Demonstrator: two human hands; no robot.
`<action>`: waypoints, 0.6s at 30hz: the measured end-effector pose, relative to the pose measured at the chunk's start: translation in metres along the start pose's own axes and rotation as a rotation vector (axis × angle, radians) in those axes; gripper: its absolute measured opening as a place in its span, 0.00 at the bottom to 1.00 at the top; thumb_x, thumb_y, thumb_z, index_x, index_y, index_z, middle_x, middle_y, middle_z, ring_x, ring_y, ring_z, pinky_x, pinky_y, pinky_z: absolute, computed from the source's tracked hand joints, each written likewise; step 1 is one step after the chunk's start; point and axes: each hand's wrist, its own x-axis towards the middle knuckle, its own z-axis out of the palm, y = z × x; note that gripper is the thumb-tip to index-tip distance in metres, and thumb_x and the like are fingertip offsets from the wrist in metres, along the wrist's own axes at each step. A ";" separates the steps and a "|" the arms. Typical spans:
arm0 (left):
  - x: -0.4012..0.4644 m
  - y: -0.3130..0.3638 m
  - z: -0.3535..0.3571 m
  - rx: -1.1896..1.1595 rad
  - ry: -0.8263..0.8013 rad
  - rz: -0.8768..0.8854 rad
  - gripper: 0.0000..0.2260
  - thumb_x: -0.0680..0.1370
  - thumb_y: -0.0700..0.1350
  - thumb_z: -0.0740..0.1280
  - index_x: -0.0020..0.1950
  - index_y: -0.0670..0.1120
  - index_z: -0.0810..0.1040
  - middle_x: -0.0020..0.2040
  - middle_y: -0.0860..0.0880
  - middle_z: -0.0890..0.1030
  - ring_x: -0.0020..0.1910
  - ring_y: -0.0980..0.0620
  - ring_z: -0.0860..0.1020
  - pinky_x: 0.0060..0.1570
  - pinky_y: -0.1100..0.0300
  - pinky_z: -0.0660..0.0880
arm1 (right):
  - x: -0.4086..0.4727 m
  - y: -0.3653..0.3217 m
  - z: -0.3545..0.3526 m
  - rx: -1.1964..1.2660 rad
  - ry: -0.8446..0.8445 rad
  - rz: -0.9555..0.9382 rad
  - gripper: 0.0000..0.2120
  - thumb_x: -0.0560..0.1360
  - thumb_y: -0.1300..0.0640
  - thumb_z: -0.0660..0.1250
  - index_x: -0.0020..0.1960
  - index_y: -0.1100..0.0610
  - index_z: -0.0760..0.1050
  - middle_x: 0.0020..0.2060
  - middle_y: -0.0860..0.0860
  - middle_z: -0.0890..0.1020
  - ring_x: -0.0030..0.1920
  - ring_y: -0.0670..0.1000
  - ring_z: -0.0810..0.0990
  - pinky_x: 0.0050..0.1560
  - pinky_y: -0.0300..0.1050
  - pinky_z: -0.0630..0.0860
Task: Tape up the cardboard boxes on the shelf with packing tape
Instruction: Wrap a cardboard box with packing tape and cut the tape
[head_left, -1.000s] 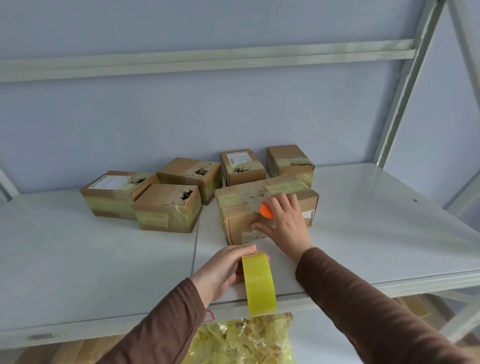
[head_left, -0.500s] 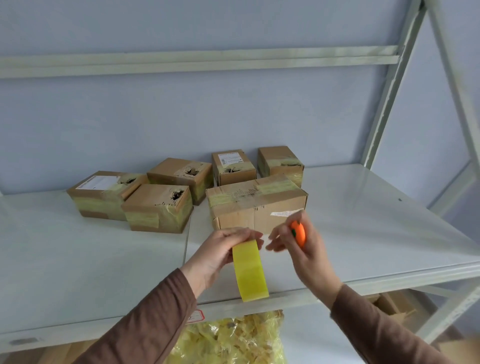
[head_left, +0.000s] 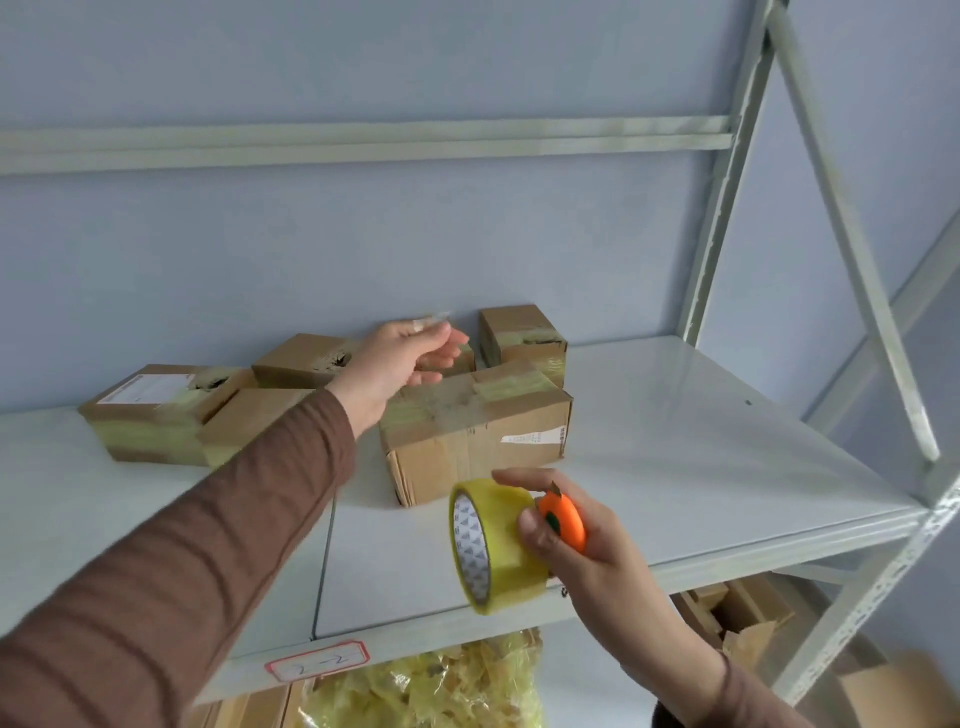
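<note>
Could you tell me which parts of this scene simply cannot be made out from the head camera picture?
- Small box: mostly hidden behind the left hand.
- White label on the nearest box: print too small to read.
- Cutter: partly covered by the right hand, which also grips the tape roll.
- Left fingers: blurred.

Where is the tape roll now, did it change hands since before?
Yes. The tape roll went from the left hand to the right hand, still near the shelf edge.

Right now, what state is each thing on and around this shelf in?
Left hand: open, reaching over the boxes.
Right hand: grips tape roll and cutter.
Tape roll: held off the shelf.
Orange cutter: blade tip showing.
Nearest box: closed, taped on top.
</note>
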 end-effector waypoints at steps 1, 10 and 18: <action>0.010 -0.002 -0.001 0.082 -0.029 0.000 0.10 0.83 0.53 0.67 0.52 0.52 0.88 0.54 0.57 0.85 0.57 0.56 0.80 0.58 0.58 0.76 | 0.004 -0.001 -0.001 0.008 -0.004 0.026 0.19 0.77 0.35 0.66 0.65 0.39 0.78 0.45 0.60 0.78 0.43 0.56 0.78 0.44 0.50 0.75; 0.055 -0.047 -0.004 0.376 -0.104 -0.134 0.17 0.76 0.60 0.73 0.61 0.53 0.86 0.70 0.52 0.79 0.73 0.52 0.71 0.71 0.57 0.64 | 0.068 0.008 -0.002 0.096 0.185 0.249 0.06 0.72 0.47 0.70 0.46 0.44 0.84 0.44 0.52 0.85 0.44 0.53 0.82 0.49 0.54 0.80; 0.063 -0.073 -0.007 0.372 -0.086 -0.116 0.20 0.77 0.60 0.72 0.64 0.50 0.84 0.68 0.52 0.80 0.71 0.53 0.74 0.69 0.60 0.67 | 0.083 0.018 0.000 0.075 0.180 0.289 0.04 0.76 0.49 0.70 0.45 0.44 0.84 0.43 0.51 0.85 0.42 0.49 0.82 0.45 0.47 0.80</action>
